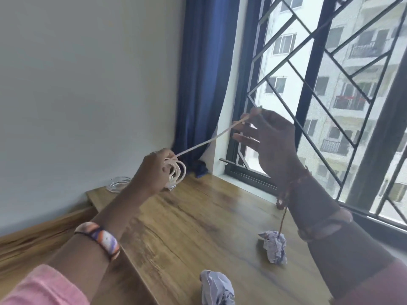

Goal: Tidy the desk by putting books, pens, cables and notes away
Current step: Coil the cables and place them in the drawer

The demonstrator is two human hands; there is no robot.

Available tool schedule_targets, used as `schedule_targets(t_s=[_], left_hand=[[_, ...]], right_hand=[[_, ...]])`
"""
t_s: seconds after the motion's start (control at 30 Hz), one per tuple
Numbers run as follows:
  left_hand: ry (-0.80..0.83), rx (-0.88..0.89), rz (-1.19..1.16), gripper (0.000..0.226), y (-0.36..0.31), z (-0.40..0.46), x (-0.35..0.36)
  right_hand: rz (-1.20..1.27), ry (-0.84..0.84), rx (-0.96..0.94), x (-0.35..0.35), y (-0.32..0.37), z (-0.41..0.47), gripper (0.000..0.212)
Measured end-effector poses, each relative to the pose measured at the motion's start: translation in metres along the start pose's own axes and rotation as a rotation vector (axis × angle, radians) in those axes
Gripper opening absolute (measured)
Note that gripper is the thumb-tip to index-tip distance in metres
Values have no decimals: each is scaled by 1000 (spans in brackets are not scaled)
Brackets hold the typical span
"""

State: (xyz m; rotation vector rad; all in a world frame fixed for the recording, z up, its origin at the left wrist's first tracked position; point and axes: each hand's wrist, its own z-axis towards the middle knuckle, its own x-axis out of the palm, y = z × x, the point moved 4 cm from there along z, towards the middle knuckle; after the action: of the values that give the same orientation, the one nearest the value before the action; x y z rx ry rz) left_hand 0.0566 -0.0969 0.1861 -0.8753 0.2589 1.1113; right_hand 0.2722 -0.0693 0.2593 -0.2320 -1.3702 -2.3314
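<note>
Above the desk (pixel 198 216), the left hand (pixel 154 170) clasps the white cable (pixel 207 140) coil; the right hand's (pixel 271 137) grip pinches its stretched end.

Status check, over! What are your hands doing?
Left hand holds coiled white cable. Right hand pinches its free end, stretched taut. Two crumpled papers on desk.

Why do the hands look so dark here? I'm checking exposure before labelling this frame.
Head view: bright daylight through the barred window backlights the right hand, leaving it dark; the left hand is also dim. The thin white cable is smeared by motion, and the wide lens curves the wooden desk.
</note>
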Motion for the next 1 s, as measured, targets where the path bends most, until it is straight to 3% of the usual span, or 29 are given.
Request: schedule_targets(t_s=[0.07,0.13,0.23,0.3,0.37,0.43,0.5,0.57,0.6,0.67,0.73,0.87,0.93,1.0], left_hand=[[71,1,-187,24,-3,-7,-2],[99,-82,-555,25,-18,-10,-12],[48,-89,-905,19,-44,-8,-31],[-10,-40,-848,20,-59,-4,-39],[-150,-24,-669,18,-65,0,-50],[-313,-162,-642,11,-54,8,-63],[-419,-404,-768,21,-31,16,-73],[-536,-545,-779,13,-7,19,-83],[-576,-576,-702,11,1,15,-88],[-596,-607,-429,27,12,1,-97],[-545,-526,-140,31,18,-15,-107],[-218,-475,93,25,37,-29,-127],[-31,-496,-75,16,41,-38,-143],[80,-492,-399,9,35,-49,-155]], right_hand=[[43,-49,103,-2,-13,5,13],[96,-123,235,-5,-32,9,9],[210,-192,437,0,-65,5,28],[146,-141,539,17,-83,-8,20],[3,31,575,42,-99,-26,5],[-123,185,543,64,-111,-45,13],[-317,329,448,82,-116,-64,14],[-530,453,306,99,-112,-80,10],[-637,500,211,108,-105,-86,11],[-903,568,-59,127,-86,-94,19],[-1158,597,-327,146,-65,-101,26],[-1234,690,-556,173,-48,-114,27],[-1136,674,-542,182,-45,-112,22],[-936,628,-439,190,-46,-104,16]])
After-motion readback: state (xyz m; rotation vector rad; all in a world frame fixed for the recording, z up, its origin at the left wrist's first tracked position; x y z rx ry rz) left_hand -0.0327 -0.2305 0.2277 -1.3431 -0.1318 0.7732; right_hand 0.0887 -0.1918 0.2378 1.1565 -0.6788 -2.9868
